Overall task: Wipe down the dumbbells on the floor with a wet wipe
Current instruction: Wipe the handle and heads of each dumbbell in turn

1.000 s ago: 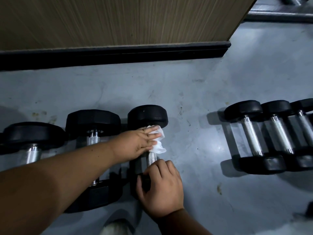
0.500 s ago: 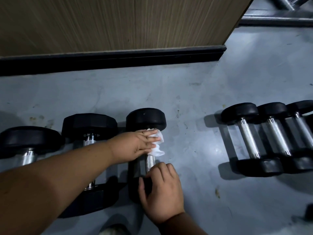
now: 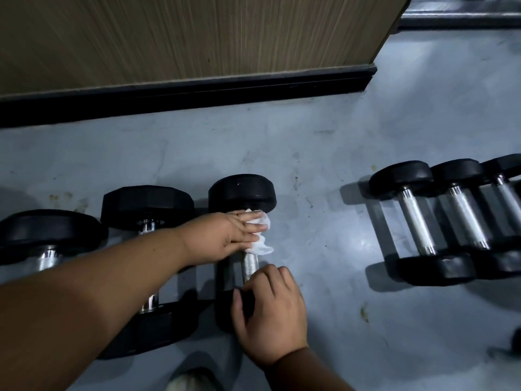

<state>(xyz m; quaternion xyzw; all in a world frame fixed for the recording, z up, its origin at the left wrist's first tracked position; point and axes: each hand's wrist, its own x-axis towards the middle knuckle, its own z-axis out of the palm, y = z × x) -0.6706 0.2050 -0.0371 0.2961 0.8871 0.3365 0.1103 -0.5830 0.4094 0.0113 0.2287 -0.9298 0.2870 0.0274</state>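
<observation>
Grey scuffed gym floor [image 3: 324, 170], seen from above, bordered at the far side by a wood-grain panel [image 3: 183, 35] on a black baseboard [image 3: 197, 91].

Left hand [image 3: 225, 238] reaching across, fingers laid over a crumpled white wet wipe [image 3: 260, 234] and curled round the far end of a chrome knurled handle [image 3: 251, 262], right against the inner face of the dumbbell's far black head [image 3: 242, 191]. Right hand [image 3: 270, 314] nearer the body, fingers bent over and holding the near head of the same round-headed dumbbell [image 3: 225, 277], apparently to keep it from rolling.

Probably mid-wipe on the handle. To do it well: keep the wipe wrapped round the bar, draw it toward the right hand along the whole knurl, then rotate the dumbbell with the right hand so the underside gets covered. Far head likely needs its own pass.

Just left of the left wrist, a hex-headed dumbbell [image 3: 146, 204] lying almost against the one being cleaned; little space for knuckles on that side. Further left, a larger dumbbell [image 3: 48, 232], partly under the forearm.

Right of both hands, a broad bare stretch of floor, good for rolling or sliding. Beyond it, well apart, a row of smaller dumbbells [image 3: 417, 218] packed side by side. Ahead of the left fingertips, open floor up to the baseboard.
</observation>
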